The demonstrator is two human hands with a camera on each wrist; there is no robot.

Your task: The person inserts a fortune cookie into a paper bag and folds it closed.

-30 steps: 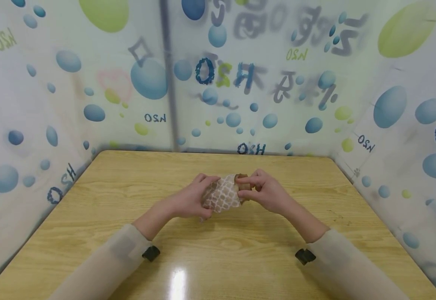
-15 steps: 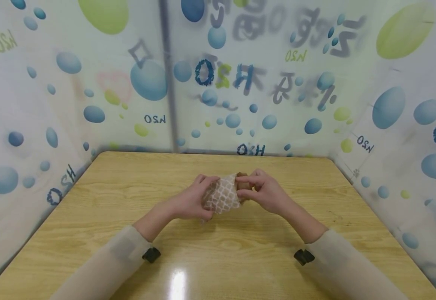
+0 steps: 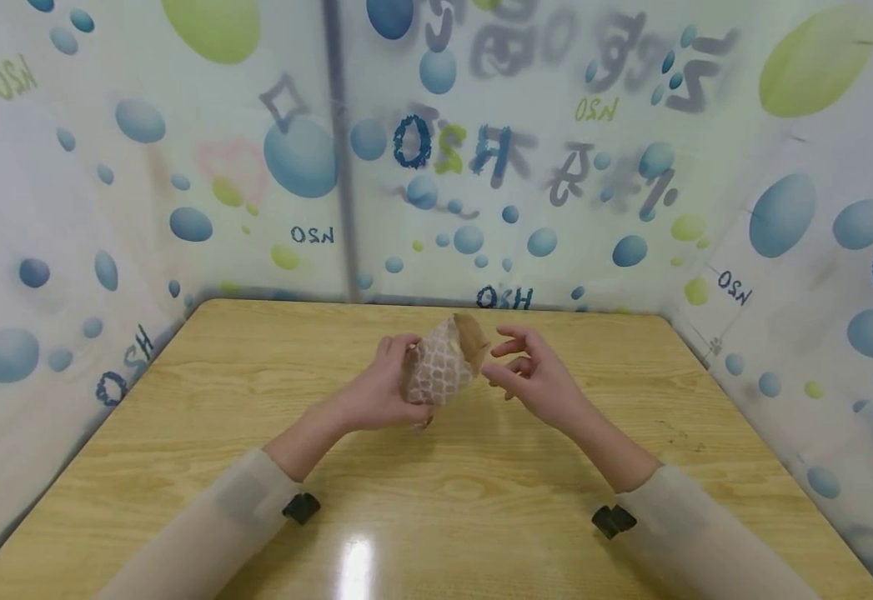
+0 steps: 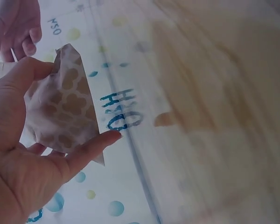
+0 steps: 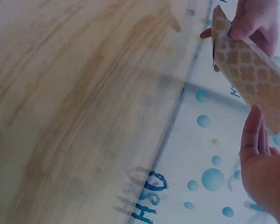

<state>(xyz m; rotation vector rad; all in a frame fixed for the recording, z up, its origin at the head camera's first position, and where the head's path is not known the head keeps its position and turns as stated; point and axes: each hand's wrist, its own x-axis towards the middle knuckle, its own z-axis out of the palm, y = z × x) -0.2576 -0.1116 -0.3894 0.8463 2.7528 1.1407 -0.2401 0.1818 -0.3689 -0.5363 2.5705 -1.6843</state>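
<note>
Brown patterned bag (image 3: pixel 439 367) | in left hand (image 3: pixel 379 393) | right hand (image 3: pixel 541 379) just beside

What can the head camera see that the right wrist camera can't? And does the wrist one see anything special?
Only the head view shows both pale sleeves, the black bands at their cuffs, and a bright glare spot on the tabletop.

Only the right wrist view shows a faint copy of the H2O lettering, like a reflection in the tabletop.

Both show the left hand holding the lattice-patterned paper bag, the right hand close to it, the wooden table and the bubble-print wall.
</note>
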